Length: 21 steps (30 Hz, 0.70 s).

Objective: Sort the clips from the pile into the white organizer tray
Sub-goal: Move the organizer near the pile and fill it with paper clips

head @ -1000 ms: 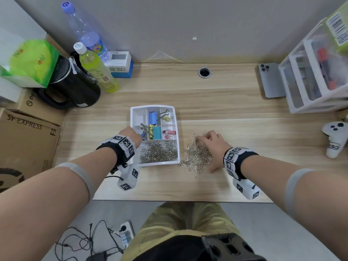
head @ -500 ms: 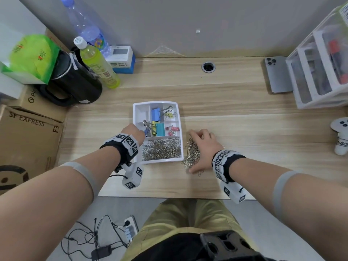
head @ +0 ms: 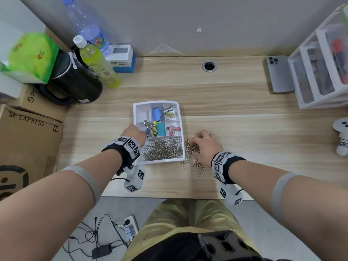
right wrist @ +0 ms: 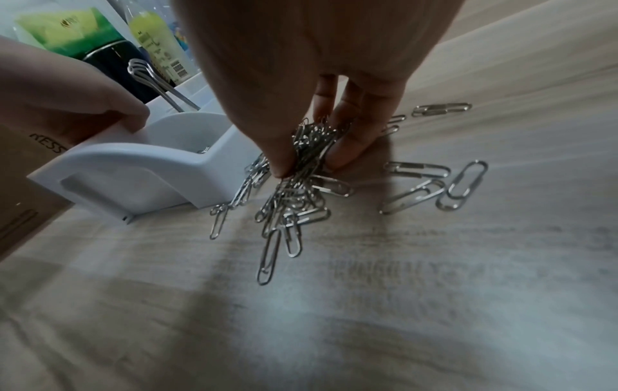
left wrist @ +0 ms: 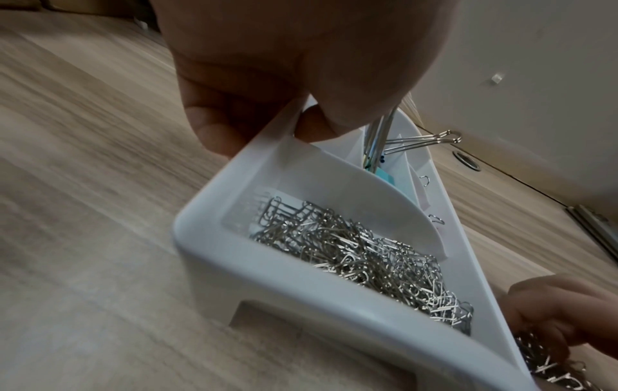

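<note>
The white organizer tray (head: 136,117) sits mid-desk. Its front compartment holds several silver paper clips (head: 162,150), and its back compartments hold coloured binder clips (head: 157,127). My left hand (head: 134,131) grips the tray's left rim, thumb inside and fingers outside in the left wrist view (left wrist: 277,132). Just right of the tray lies the paper clip pile (head: 190,154). My right hand (head: 203,146) pinches a bunch of these clips between thumb and fingers (right wrist: 307,158), beside the tray wall (right wrist: 140,169). Loose clips (right wrist: 431,190) lie scattered around it.
A black kettle (head: 75,85), a yellow-green bottle (head: 98,66) and a cardboard box (head: 28,140) stand at the left. A phone (head: 278,74), a white drawer unit (head: 320,72) and a white controller (head: 341,136) are at the right. The desk's front edge runs just behind my wrists.
My right hand has swept the clip pile leftward against the tray's right side and gathered a bunch in its fingers. My left hand has stayed on the tray's left rim.
</note>
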Available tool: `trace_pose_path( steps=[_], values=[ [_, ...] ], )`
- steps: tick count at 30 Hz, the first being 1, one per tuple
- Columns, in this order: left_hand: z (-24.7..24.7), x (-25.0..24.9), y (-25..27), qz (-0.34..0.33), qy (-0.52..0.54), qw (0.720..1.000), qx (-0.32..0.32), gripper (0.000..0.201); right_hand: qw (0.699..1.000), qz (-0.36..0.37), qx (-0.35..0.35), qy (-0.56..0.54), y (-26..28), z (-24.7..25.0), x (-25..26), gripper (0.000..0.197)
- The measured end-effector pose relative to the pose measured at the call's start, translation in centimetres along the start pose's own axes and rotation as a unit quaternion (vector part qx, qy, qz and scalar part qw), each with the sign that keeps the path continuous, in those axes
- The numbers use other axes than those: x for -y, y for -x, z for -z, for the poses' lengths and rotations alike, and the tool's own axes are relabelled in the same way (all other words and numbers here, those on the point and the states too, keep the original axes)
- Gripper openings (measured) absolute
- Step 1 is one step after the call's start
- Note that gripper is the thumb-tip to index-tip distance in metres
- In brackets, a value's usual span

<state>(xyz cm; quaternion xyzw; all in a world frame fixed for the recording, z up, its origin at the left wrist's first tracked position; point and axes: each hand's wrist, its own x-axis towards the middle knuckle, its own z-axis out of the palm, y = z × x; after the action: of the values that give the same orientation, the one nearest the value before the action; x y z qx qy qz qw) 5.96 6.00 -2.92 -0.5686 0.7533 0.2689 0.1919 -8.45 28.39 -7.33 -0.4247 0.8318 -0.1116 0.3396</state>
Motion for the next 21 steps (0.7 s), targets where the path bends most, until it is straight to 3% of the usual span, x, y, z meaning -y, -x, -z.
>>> trace_pose_path(
  steps=[12,21],
  values=[
    [0.2,0.0,0.5,-0.004,0.009,1.0,-0.004,0.013,0.999,-0.017,-0.022,-0.039,-1.1,0.8,0.5,0.019],
    [0.5,-0.1,0.5,0.001,0.011,1.0,0.011,0.013,0.998,-0.054,0.022,-0.01,-1.5,3.6,1.2,0.017]
  ],
)
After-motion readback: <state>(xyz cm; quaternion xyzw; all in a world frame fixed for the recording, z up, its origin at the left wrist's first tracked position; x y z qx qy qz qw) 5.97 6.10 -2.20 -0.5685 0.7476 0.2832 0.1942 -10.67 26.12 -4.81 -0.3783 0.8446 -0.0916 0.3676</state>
